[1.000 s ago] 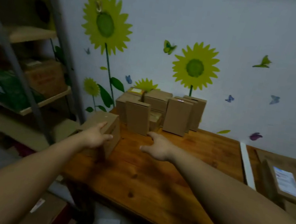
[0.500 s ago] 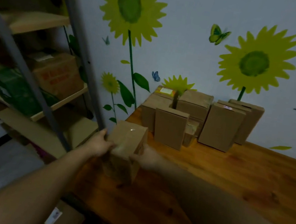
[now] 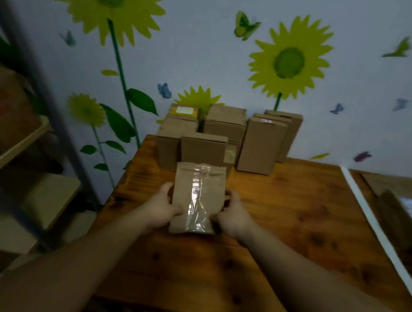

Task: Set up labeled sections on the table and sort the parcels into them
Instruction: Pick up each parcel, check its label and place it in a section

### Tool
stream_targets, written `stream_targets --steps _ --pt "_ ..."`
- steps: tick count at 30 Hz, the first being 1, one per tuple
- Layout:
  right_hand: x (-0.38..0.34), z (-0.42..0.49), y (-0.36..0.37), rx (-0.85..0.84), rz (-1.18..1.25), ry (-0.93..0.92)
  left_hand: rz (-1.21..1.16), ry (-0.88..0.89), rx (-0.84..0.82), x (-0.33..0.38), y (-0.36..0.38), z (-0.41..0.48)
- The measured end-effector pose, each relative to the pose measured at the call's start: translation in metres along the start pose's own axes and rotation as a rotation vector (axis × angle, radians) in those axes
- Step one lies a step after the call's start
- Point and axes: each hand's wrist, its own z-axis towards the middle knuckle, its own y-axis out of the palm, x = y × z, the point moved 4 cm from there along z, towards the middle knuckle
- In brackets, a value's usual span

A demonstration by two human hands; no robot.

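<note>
Both hands are on it: the left hand point(image 3: 163, 207) and the right hand point(image 3: 233, 217) clamp a small cardboard parcel point(image 3: 197, 198) from opposite sides, thumbs on the near face and fingers curled round behind the edges, holding it upright near the middle of the wooden table point(image 3: 296, 222), in front of the stacked parcels point(image 3: 229, 138) against the wall. It looks light and stiff: plain brown corrugated board with square corners, so a side-to-side squeeze should hold without crushing. A glossy strip of clear tape point(image 3: 196, 197) runs down the front, and that will likely be slick, so the bare cardboard edges are the better hold. Whether its base touches the tabletop is hard to tell in this dim, soft view. The table itself shows warm, knotted, varnished grain.
</note>
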Motion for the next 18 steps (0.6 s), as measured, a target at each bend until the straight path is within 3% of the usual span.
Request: stream_targets --steps 4,9,13,18 --pt "0.019 -0.04 -0.023 0.091 0.267 0.017 -0.256 -0.103 -0.094 0.012 0.029 -0.017" --pt "0.03 -0.077 -0.042 0.229 0.316 0.047 -0.146 -0.064 -0.173 0.022 0.056 -0.037" --pt "0.028 -0.1 -0.07 0.322 0.219 -0.021 -0.074 0.087 -0.2 0.044 0.073 -0.059" --pt "0.023 -0.135 -0.116 0.366 0.281 -0.192 -0.084 0.37 -0.123 0.091 0.105 -0.087"
